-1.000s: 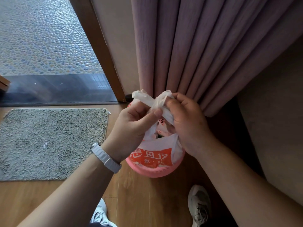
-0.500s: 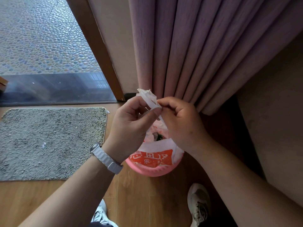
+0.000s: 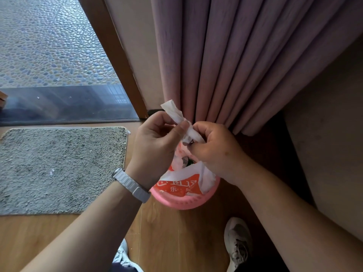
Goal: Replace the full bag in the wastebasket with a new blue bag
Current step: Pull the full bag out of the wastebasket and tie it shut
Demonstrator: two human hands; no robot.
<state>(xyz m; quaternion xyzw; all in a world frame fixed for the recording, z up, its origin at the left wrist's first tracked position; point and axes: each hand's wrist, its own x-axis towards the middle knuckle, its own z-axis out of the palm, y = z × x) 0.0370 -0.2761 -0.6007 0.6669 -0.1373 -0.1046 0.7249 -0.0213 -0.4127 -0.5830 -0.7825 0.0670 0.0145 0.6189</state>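
Change: a second earlier two white tails of the bag stood up over the knuckles; by this moment only one twisted handle strip [image 3: 177, 117] stuck out, slanting up and to the left, and the two hands had closed in against each other.
Left hand [image 3: 155, 144]: it was curled, with the thumb and forefinger pinching the strip about halfway along; the other fingers were folded into the palm.
Right hand [image 3: 216, 151]: its fingers were curled over the strip's lower end, where the plastic bunched together; how the fingertips gripped beneath could not be made out.
Full bag [image 3: 179, 182]: white with an orange printed panel, it sat inside the wastebasket, its neck drawn up to the hands and partly open, with bits of rubbish showing in the gap.
Wastebasket [image 3: 186, 203]: pink and round, it stood on the wooden floor [image 3: 161, 232] directly below the hands, close to the foot of the curtain.
Curtain [image 3: 216, 55]: dusty pink, it hung in deep folds behind the hands.
Mat [image 3: 59, 169]: grey and shaggy, it lay to the left of the basket before a dark threshold.
Wrist band [image 3: 130, 184]: pale, on the left wrist.
Shoes: a light one [image 3: 237, 242] stood just right of the basket, and another showed at the bottom edge.
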